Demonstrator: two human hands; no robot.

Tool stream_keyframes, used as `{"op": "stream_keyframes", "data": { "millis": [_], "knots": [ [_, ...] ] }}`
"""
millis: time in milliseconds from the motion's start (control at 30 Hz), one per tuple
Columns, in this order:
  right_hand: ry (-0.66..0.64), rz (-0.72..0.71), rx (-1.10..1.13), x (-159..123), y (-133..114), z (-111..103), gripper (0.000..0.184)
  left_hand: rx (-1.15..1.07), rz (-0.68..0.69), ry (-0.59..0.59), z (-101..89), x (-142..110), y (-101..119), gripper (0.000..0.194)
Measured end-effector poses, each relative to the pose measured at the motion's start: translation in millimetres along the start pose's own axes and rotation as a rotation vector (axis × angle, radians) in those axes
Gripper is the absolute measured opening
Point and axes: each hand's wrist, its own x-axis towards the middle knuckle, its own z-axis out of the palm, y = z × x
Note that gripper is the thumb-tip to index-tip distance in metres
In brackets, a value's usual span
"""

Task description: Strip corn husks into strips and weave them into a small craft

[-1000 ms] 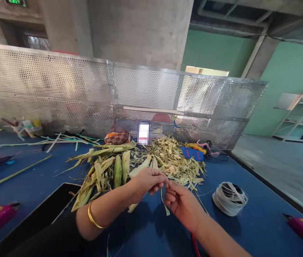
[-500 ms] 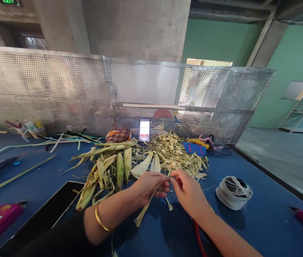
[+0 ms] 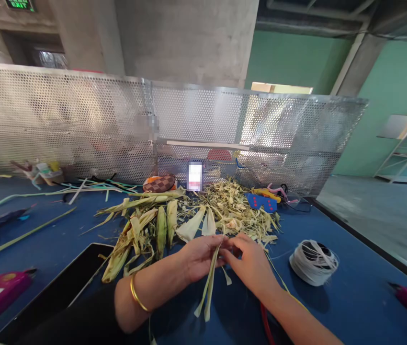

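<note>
In the middle of the head view my left hand (image 3: 203,256) is closed on a pale corn husk strip (image 3: 209,287), pinching it near its top. Two loose ends of the strip hang down below the palm. My right hand (image 3: 248,258) meets it from the right, thumb and fingers pinched at the same top end; its grip point is partly hidden. Just beyond the hands lie two broad pale husk pieces (image 3: 192,225). A heap of shredded husk (image 3: 237,206) spreads behind them, and whole green-yellow husks (image 3: 135,235) lie to the left.
To the right stands a spool of white string (image 3: 314,262). A black tray (image 3: 60,287) is at the left, with a magenta tool (image 3: 2,297) beside it. A lit phone screen (image 3: 194,176) leans before the perforated metal panel (image 3: 196,115). A blue piece with red dots (image 3: 262,202) lies by the heap.
The husk strip has swung to hang more upright, and its two ends now show apart. My right hand has shifted slightly down, its fingers closer to my left hand. The view has tilted a little upward.
</note>
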Motion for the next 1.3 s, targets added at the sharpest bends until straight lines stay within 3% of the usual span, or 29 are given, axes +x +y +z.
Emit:
{"op": "stream_keyframes", "data": {
  "millis": [267,367,500,567,667,900,1300],
  "knots": [
    [0.018,0.029,0.176,4,7,8,0.027,-0.068,0.061,0.024,-3.0,5,-9,0.007],
    [-0.091,0.045,0.373,6,8,1,0.023,-0.035,0.089,0.085,-6.0,9,-11,0.007],
    [-0.248,0.206,0.585,9,7,-5,0.023,0.05,0.126,0.157,-4.8,9,-18,0.005],
    [-0.283,0.271,0.657,9,8,-4,0.022,0.161,0.174,0.217,-3.1,10,-24,0.002],
    [-0.309,0.317,0.701,9,11,1,0.019,0.397,0.244,0.319,-3.8,12,-33,0.013],
    [-0.396,0.316,0.677,10,11,2,0.016,0.967,0.506,0.184,-16.7,14,-34,0.018],
    [-0.383,0.302,0.666,9,12,0,0.015,1.358,0.682,0.303,-13.1,3,-28,0.02]
  ]
}}
